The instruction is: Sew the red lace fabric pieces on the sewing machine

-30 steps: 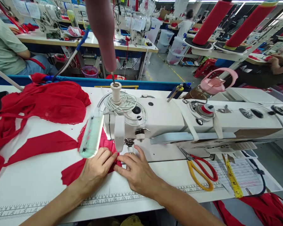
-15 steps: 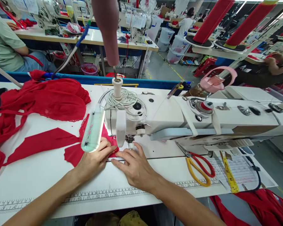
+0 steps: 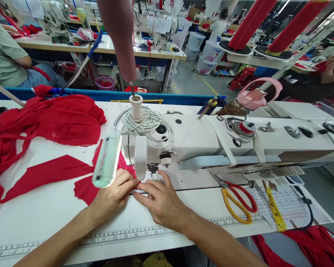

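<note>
A white sewing machine [image 3: 200, 141] stands across the table, its needle end above my hands. My left hand [image 3: 113, 198] lies on a small red fabric piece [image 3: 85, 189], fingers pressed together on its edge just left of the presser foot [image 3: 153, 174]. My right hand [image 3: 160, 198] rests flat on the table in front of the foot, fingers stretched toward the fabric edge and touching it. A pale green lamp [image 3: 107, 159] hangs beside the needle end, over my left hand.
A long red fabric strip [image 3: 47, 172] and a heap of red lace garments [image 3: 50, 120] lie at the left. Yellow-and-red scissors [image 3: 236, 202] and a yellow tape measure [image 3: 272, 207] lie at the right. A printed ruler [image 3: 128, 235] runs along the table's front edge. Other people sit at nearby tables.
The red piece has slid a little farther under the machine's needle end; both hands have stayed at the presser foot with only slight shifts.
</note>
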{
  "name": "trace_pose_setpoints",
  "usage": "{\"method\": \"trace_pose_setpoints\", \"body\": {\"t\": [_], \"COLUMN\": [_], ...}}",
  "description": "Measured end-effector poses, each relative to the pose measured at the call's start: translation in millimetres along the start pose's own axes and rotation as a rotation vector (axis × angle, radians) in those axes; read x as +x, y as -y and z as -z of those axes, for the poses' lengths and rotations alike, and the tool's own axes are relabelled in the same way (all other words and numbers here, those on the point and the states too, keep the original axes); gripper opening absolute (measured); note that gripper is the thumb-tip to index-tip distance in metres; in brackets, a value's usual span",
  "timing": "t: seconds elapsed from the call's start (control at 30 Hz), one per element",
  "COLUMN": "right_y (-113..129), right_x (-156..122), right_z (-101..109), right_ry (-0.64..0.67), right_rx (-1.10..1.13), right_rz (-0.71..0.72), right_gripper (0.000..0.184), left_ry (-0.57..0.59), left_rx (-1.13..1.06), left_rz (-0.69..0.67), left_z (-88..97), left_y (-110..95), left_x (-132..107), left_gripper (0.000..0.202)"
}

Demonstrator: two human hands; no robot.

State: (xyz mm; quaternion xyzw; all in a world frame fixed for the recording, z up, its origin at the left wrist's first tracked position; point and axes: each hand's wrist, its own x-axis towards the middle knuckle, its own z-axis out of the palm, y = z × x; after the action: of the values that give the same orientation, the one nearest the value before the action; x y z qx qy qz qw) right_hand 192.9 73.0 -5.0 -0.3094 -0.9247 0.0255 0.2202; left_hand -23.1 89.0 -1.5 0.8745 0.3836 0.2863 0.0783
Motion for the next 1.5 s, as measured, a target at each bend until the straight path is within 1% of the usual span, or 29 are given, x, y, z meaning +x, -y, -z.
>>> {"method": "trace_pose_setpoints", "body": {"t": [0.13, 0.23, 0.33, 0.43, 0.5, 0.57, 0.7, 0.83, 0.93, 1.0, 1.07, 1.13, 1.2, 1.27, 1.3, 1.37, 1.43, 1.5], "right_y": [-1.9, -4.3, -7.9, -11.5, -12.8, -12.9, -11.8, -11.6, -11.5, -12.0, -13.7, -16.7, -20.6, -24.7, -26.4, -28.5, -28.3, -26.0], "right_x": [2.3, 4.6, 4.9, 4.1, 4.0, 4.6, 6.4, 7.5, 7.6, 7.4, 7.6, 9.1, 12.2, 16.0, 17.7, 19.8, 19.5, 17.5], "right_z": [-1.8, -3.2, -3.3, -3.4, -4.5, -6.7, -10.5, -9.8, -8.0, -7.0, -5.7, -3.6, -0.6, 2.1, 2.7, 1.9, -1.0, -4.4], "right_ry": [-0.022, -0.021, -0.034, -0.103, -0.128, -0.121, -0.096, -0.087, -0.076, -0.081, -0.105, -0.111, -0.056, 0.02, 0.042, 0.043, 0.017, -0.011], "right_rx": [-0.016, -0.035, -0.028, -0.021, -0.036, -0.053, -0.065, -0.055, -0.054, -0.043, -0.007, 0.029, 0.033, 0.015, 0.006, -0.006, -0.015, -0.037], "right_rz": [-0.014, -0.041, -0.046, -0.091, -0.127, -0.138, -0.133, -0.135, -0.135, -0.133, -0.155, -0.199, -0.207, -0.152, -0.116, -0.062, -0.051, -0.069], "right_gripper": [0.039, 0.039, 0.037, 0.033, 0.032, 0.034, 0.037, 0.036, 0.035, 0.032, 0.03, 0.029, 0.027, 0.027, 0.028, 0.029, 0.028, 0.026], "left_ry": [0.04, 0.051, 0.054, 0.031, 0.027, 0.037, 0.031, 0.026, 0.03, 0.048, 0.054, 0.034, 0.021, 0.036, 0.043, 0.046, 0.05, 0.053], "left_rx": [0.085, 0.14, 0.178, 0.214, 0.182, 0.132, 0.067, 0.079, 0.143, 0.206, 0.303, 0.437, 0.567, 0.626, 0.615, 0.519, 0.392, 0.31], "left_rz": [-0.069, -0.11, -0.077, -0.016, 0.015, 0.03, 0.018, -0.02, -0.069, -0.126, -0.196, -0.258, -0.296, -0.301, -0.291, -0.245, -0.188, -0.149], "left_z": [3.0, 5.1, 3.8, 0.9, 0.3, 1.4, 5.4, 5.9, 5.1, 5.4, 6.2, 6.8, 7.1, 7.3, 7.7, 9.3, 11.5, 13.4], "left_y": [13.8, 21.0, 17.2, 10.6, 9.2, 10.1, 10.9, 8.4, 7.4, 6.0, 2.6, -3.0, -8.8, -11.9, -11.6, -7.7, -1.4, 4.0], "left_x": [1.9, 7.8, 12.3, 12.7, 12.4, 13.0, 17.1, 19.8, 19.1, 18.0, 17.0, 15.5, 12.7, 7.9, 4.7, -2.7, -10.1, -15.6], "left_gripper": [0.03, 0.026, 0.025, 0.025, 0.023, 0.019, 0.019, 0.019, 0.021, 0.022, 0.024, 0.026, 0.03, 0.034, 0.036, 0.038, 0.04, 0.044]}}
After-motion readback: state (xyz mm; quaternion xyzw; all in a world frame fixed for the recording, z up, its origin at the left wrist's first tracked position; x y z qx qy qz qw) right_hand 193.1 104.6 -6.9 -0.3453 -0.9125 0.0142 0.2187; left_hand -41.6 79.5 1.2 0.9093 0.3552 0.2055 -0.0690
